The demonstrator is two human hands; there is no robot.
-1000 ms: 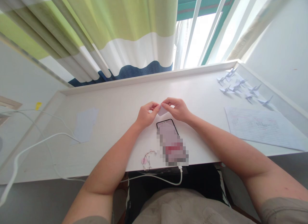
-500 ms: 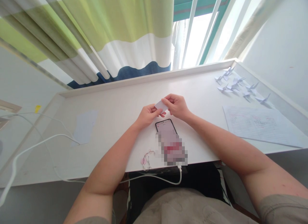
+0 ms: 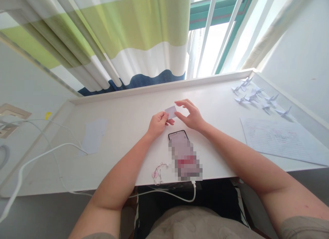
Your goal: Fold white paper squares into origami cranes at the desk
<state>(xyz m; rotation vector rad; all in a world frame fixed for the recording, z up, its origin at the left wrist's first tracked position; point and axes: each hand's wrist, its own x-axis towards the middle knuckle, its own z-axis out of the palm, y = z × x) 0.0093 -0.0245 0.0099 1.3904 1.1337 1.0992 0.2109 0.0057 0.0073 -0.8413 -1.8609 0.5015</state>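
A small folded piece of white paper [image 3: 170, 112] is pinched between the thumb and fingers of my left hand [image 3: 158, 124], above the middle of the white desk. My right hand [image 3: 190, 115] is just right of the paper, its thumb and fingers spread apart around the paper's right side. The right thumb tip is close to the paper's edge; whether it touches I cannot tell. Below both hands lies a phone [image 3: 178, 135] with a blurred screen. A beaded strap with a pink charm [image 3: 155, 174] rests beside it.
Several folded paper cranes [image 3: 267, 109] stand at the desk's [image 3: 133, 112] far right. Written sheets [image 3: 275, 136] lie below them. White paper slips [image 3: 94, 134] lie on the left, with a white cable [image 3: 64, 144] across them. A charging cable [image 3: 194, 192] hangs from the phone.
My right hand has let go of the paper and opened its fingers. The left hand still pinches it. The whole view has shifted slightly.
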